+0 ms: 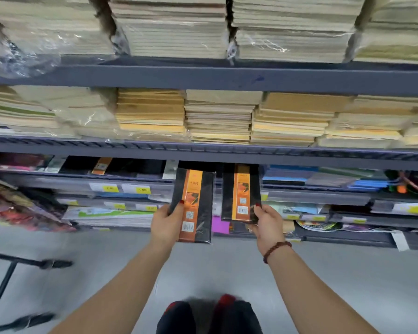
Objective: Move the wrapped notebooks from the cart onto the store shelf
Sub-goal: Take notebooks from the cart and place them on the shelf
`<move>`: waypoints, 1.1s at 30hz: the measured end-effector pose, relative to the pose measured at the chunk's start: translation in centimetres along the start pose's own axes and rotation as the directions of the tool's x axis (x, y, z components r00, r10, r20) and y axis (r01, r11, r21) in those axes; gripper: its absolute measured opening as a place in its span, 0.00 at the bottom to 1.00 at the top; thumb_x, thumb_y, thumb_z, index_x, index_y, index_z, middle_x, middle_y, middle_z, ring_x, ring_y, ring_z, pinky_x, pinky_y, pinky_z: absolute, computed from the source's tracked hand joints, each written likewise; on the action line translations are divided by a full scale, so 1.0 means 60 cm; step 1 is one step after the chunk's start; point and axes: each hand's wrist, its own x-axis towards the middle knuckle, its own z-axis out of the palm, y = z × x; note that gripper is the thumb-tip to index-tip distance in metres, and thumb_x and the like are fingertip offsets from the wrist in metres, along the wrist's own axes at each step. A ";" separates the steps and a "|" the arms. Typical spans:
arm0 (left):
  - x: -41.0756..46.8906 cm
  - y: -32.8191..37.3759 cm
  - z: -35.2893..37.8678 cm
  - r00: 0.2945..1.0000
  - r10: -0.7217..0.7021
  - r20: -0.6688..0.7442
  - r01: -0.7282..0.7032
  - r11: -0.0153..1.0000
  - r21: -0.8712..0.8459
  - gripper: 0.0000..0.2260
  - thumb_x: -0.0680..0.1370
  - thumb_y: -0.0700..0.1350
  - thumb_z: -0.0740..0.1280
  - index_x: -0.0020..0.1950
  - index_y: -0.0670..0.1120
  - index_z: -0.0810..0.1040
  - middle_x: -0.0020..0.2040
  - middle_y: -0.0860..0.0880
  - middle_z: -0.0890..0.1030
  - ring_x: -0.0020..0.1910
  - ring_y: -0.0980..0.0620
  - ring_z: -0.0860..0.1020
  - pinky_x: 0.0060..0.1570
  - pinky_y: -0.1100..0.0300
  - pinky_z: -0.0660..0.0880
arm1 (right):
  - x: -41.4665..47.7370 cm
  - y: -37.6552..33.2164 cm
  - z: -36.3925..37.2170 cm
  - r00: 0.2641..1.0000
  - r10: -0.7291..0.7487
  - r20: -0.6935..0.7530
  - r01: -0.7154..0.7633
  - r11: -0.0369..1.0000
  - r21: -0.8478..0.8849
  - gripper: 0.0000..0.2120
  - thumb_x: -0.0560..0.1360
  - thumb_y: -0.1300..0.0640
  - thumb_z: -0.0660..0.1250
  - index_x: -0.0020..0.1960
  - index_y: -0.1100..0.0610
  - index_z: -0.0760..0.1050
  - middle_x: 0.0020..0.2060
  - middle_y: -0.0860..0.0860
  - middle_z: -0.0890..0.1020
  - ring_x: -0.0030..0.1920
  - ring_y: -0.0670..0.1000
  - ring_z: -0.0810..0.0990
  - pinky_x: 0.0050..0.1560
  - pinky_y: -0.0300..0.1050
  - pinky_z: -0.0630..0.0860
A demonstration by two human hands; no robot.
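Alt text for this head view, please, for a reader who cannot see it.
Each hand, left and right, holds a black wrapped notebook with an orange band up toward a low store shelf. Stacked paper pads fill higher shelves.

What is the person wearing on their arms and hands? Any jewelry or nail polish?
Both forearms are bare, with no sleeves showing. The right hand has a dark reddish-brown bead bracelet around its wrist. The left hand wears nothing on its wrist. The fingernails on both hands are painted red.
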 end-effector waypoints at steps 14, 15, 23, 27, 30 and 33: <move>0.052 -0.058 0.024 0.997 -0.008 0.074 0.015 0.995 -0.094 0.10 0.80 0.48 0.62 0.45 0.43 0.79 0.40 0.46 0.85 0.38 0.50 0.83 0.38 0.57 0.77 | 0.082 0.070 -0.011 0.839 -0.494 0.229 0.541 0.801 -0.257 0.38 0.64 0.66 0.77 0.68 0.50 0.64 0.61 0.50 0.72 0.61 0.49 0.75 0.59 0.51 0.77; 0.055 -0.064 0.023 0.997 0.006 0.075 0.001 0.995 -0.099 0.10 0.80 0.48 0.62 0.45 0.43 0.78 0.40 0.45 0.84 0.38 0.49 0.83 0.40 0.56 0.78 | 0.088 0.079 -0.011 0.806 -0.541 0.242 0.592 0.743 -0.313 0.38 0.63 0.65 0.78 0.67 0.50 0.66 0.62 0.50 0.70 0.63 0.48 0.72 0.63 0.54 0.74; 0.088 -0.081 0.022 0.996 0.029 0.082 -0.014 0.985 -0.173 0.13 0.78 0.49 0.64 0.45 0.40 0.78 0.36 0.48 0.83 0.32 0.50 0.81 0.30 0.59 0.77 | 0.136 0.121 0.009 0.548 -0.812 0.201 0.763 0.387 -0.517 0.22 0.65 0.57 0.78 0.57 0.48 0.77 0.65 0.49 0.68 0.65 0.44 0.66 0.66 0.33 0.64; 0.110 -0.075 0.025 0.995 0.070 0.072 -0.054 0.978 -0.203 0.11 0.78 0.50 0.65 0.44 0.42 0.75 0.28 0.52 0.76 0.24 0.58 0.74 0.26 0.61 0.74 | 0.171 0.100 0.031 0.449 -0.873 0.193 0.765 0.264 -0.587 0.16 0.70 0.52 0.72 0.57 0.54 0.80 0.65 0.51 0.71 0.66 0.47 0.65 0.64 0.25 0.58; 0.126 -0.074 0.028 0.992 0.102 0.073 -0.083 0.972 -0.220 0.11 0.77 0.51 0.65 0.44 0.44 0.73 0.25 0.54 0.72 0.21 0.59 0.70 0.30 0.59 0.70 | 0.195 0.084 0.042 0.334 -0.911 0.242 0.763 0.111 -0.637 0.15 0.73 0.51 0.67 0.55 0.58 0.80 0.58 0.55 0.78 0.62 0.52 0.69 0.66 0.29 0.59; 0.140 -0.077 0.034 0.991 0.115 0.069 -0.096 0.967 -0.235 0.13 0.78 0.49 0.64 0.37 0.44 0.74 0.22 0.56 0.76 0.20 0.60 0.73 0.25 0.63 0.72 | 0.216 0.075 0.047 0.277 -0.920 0.277 0.739 0.020 -0.674 0.15 0.73 0.52 0.66 0.54 0.60 0.80 0.53 0.56 0.80 0.58 0.51 0.71 0.64 0.30 0.61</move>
